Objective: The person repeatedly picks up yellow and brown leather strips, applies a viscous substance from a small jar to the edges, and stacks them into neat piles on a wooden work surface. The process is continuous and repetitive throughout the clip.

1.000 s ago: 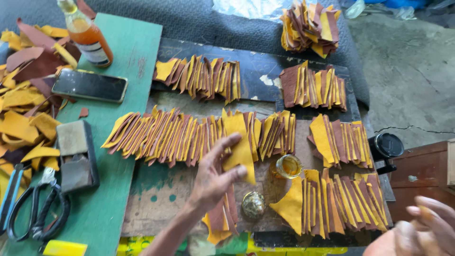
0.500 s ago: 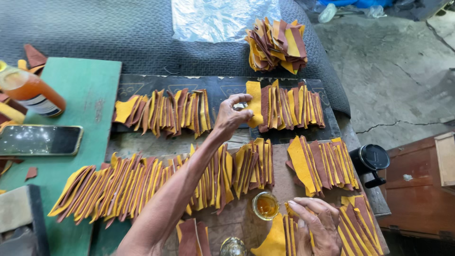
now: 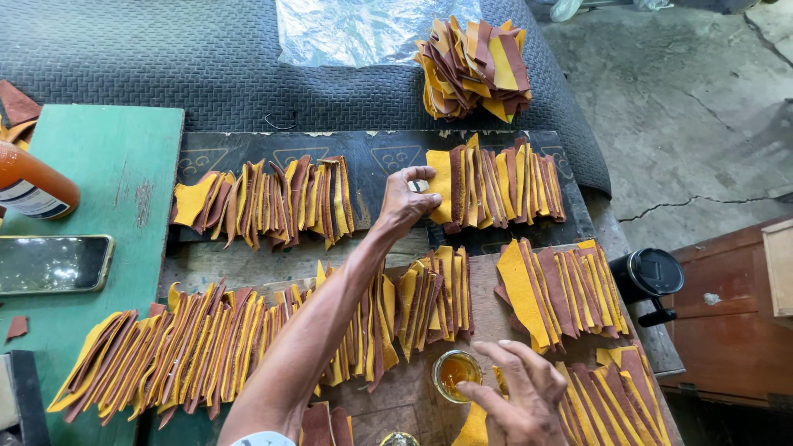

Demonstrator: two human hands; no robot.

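My left hand (image 3: 403, 201) reaches across the board and pinches the left edge of a yellow leather piece (image 3: 440, 183). That piece lies at the left end of the far right row of yellow and brown pieces (image 3: 504, 182). My right hand (image 3: 516, 395) hovers low at the near edge with its fingers spread. It is just right of a small glass jar of amber liquid (image 3: 455, 373) and over another yellow piece (image 3: 472, 428). Nothing shows in its grasp.
Further overlapping rows lie at the far left (image 3: 264, 201), near left (image 3: 198, 347), middle (image 3: 434, 297) and right (image 3: 562, 289) of the dark board (image 3: 380, 153). A loose pile (image 3: 472, 66) sits on the grey mat. A phone (image 3: 51, 264) and an orange bottle (image 3: 33, 188) rest on the green board. A black round lid (image 3: 652, 274) is at the right.
My left hand carried a yellow piece from the near row up to the far right row. My right hand moved in beside the jar. The view shifted towards the far rows.
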